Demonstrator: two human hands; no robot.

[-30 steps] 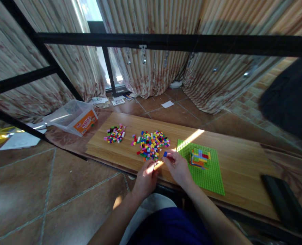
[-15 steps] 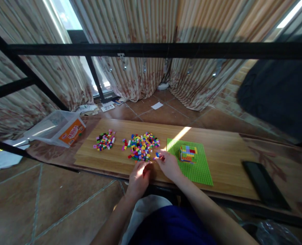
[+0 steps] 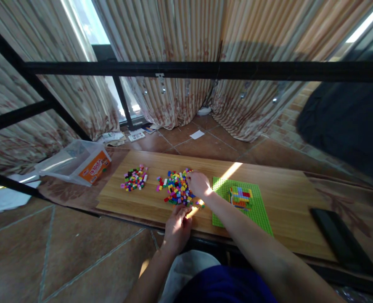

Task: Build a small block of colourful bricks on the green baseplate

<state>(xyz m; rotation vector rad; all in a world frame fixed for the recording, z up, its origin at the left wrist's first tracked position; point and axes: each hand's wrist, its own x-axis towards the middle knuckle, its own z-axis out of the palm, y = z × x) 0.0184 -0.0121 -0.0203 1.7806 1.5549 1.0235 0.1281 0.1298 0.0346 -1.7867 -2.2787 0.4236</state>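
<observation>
A large pile of small coloured toy bricks (image 3: 177, 188) lies mid-table. My right hand (image 3: 199, 185) reaches over its right edge, fingers bent down and closed at the bricks; whatever is between the fingertips is hidden. At the pile's near side, my left hand (image 3: 177, 225) rests by the table's front edge with thumb and fingers curled together; any piece in it is too small to make out. Under my right forearm lies a green baseplate (image 3: 261, 206). It carries a small multicoloured brick structure (image 3: 240, 197), partly behind that forearm.
A smaller brick pile (image 3: 135, 178) lies to the left on the wooden tabletop (image 3: 287, 189). Beyond it sits a clear plastic box (image 3: 79, 162) with an orange label. A dark flat slab (image 3: 340, 240) lies at the right end. A black metal bar (image 3: 186, 70) crosses beyond the table.
My right hand has moved away from me, from the pile's near right corner to its far right edge. The left hand stays near the front edge. The view has shifted slightly.
</observation>
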